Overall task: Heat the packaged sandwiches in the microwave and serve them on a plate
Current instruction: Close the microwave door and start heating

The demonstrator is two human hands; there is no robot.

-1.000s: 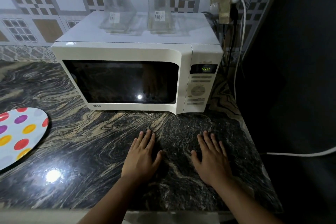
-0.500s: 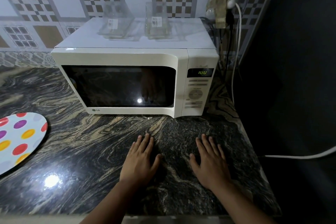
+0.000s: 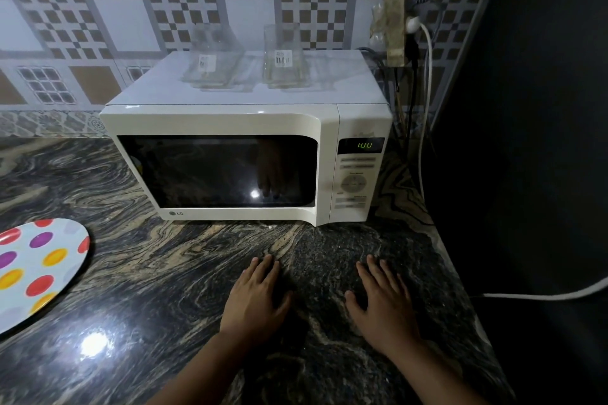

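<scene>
Dark swirled marble countertop (image 3: 138, 276) fills the lower frame, a bright light glare at lower left. Patterned checker tiles (image 3: 98, 20) span the top. At right, a white cable (image 3: 424, 115) drops from a wall plug (image 3: 413, 24).

Microwave (image 3: 230, 122) interior unreadable behind dark, reflective door glass; contents can't be made out. Green display (image 3: 364, 145) digits blurred. Control-panel lettering too small to read. Spotted plate (image 3: 39, 270) cut off by left edge. Both forearms cut off at bottom edge.
</scene>
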